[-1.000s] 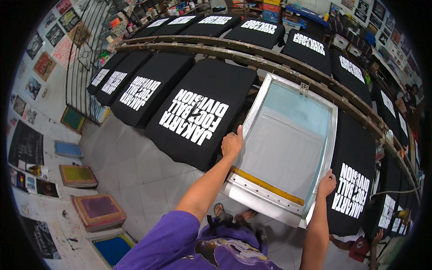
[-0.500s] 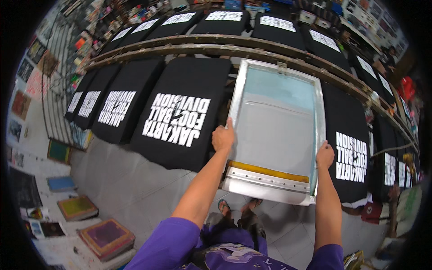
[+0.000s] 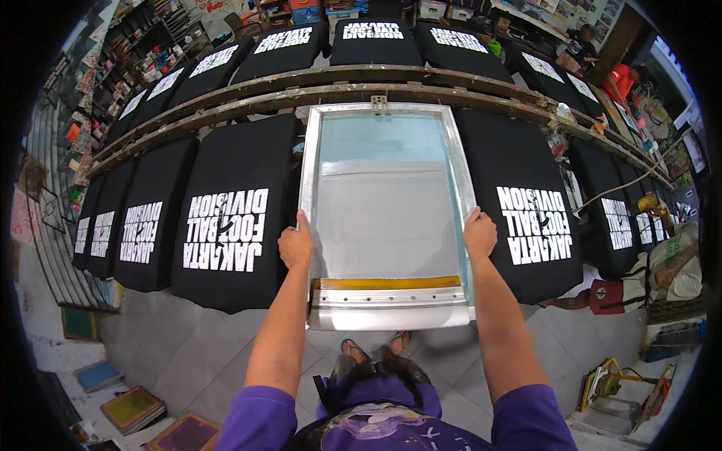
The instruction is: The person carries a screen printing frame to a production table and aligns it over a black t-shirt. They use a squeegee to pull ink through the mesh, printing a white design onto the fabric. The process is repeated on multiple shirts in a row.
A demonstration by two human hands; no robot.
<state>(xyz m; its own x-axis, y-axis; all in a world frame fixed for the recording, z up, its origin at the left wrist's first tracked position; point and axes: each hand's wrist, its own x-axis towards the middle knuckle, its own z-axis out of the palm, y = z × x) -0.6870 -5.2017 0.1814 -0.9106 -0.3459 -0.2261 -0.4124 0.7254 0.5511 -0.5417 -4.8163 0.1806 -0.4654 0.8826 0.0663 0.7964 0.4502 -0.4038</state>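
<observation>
A silk-screen frame (image 3: 307, 158) with a silver metal rim lies before me at the rail, between two black shirts. Its mesh (image 3: 387, 218) is pale grey, with a blue-green band at the far end. My left hand (image 3: 296, 242) is closed on the frame's left side, my right hand (image 3: 480, 233) on its right side. Across the near end of the mesh rests a wide squeegee (image 3: 387, 296) with a metal holder and a yellow-brown blade; neither hand touches it. Whatever lies beneath the frame is hidden.
Black shirts with white prints (image 3: 241, 161) stretch along both sides of a wooden rail (image 3: 421, 93). More framed screens (image 3: 134, 406) are stacked low at left. A person in red (image 3: 621, 81) is at the far right; another person's arm (image 3: 565, 302) shows lower right.
My view has swung right, so the frame and shirts appear farther left and straighter. Both hands keep their hold on the frame's sides, and the squeegee stays at its near end.
</observation>
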